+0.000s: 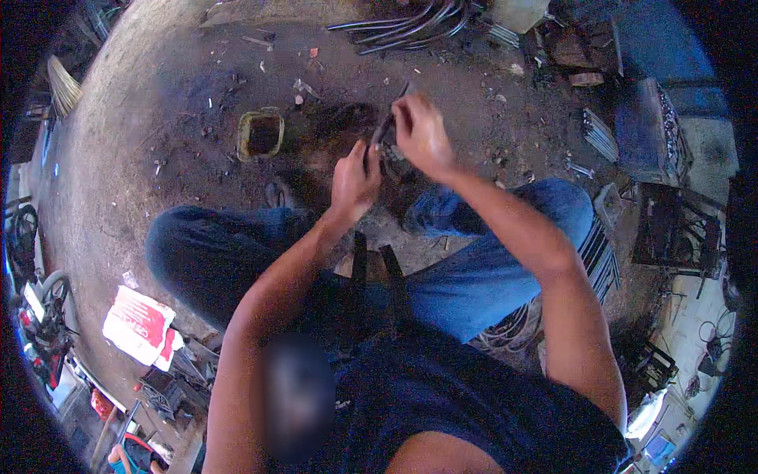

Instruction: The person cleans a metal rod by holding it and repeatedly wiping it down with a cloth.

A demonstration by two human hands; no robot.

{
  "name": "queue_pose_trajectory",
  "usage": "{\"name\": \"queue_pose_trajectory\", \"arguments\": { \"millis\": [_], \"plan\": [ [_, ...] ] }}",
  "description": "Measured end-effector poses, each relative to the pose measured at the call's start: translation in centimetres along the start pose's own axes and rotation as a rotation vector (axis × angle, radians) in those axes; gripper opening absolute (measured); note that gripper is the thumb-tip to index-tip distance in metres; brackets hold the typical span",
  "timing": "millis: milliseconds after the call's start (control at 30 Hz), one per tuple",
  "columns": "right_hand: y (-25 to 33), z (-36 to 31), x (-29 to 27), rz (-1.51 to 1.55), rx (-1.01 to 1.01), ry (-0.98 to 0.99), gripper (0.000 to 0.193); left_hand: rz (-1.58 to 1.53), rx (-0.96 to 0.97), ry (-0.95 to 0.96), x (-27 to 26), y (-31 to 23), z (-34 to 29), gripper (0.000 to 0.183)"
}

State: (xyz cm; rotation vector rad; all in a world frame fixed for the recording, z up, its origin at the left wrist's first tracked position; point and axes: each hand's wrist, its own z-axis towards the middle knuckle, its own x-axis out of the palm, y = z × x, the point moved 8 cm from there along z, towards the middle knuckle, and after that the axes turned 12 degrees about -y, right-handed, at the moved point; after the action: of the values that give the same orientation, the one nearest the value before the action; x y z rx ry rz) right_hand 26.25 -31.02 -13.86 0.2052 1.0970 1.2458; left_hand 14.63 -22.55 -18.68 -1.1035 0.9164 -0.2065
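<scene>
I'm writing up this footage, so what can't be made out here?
All in the head view:
Dark bar: partly hidden by the right hand.
Yellowish-rimmed container: contents too dark to identify.
Curved rods: some cut off by the upper edge.
Orange scrap: too small to identify.

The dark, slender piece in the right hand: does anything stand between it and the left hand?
Nothing visible does: the left hand is at the near end of the dark, slender piece, and the right hand grips it farther along, though blur hides exact contact.
</scene>
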Motion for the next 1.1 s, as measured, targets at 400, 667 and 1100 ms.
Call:
{"name": "queue_pose_trajectory", "arguments": {
  "millis": [400, 667, 1100],
  "plan": [
    [-1.2, 2.1, 0.0, -0.066, 0.010, -0.088, 0.006, -0.012, -0.003, -0.039, 0.3, 0.7, 0.0, 0.033],
    [-1.7, 2.3, -0.3, 0.004, 0.098, -0.113, 0.010, -0.003, -0.041, 0.031, 0.2, 0.8, -0.1, 0.034],
    [-0.4, -1.1, -0.3, 0.064, 0.041, -0.114, 0.008, 0.045, -0.150, 0.106, 0.2, 1.0, -1.0, 0.042]
  ]
}}
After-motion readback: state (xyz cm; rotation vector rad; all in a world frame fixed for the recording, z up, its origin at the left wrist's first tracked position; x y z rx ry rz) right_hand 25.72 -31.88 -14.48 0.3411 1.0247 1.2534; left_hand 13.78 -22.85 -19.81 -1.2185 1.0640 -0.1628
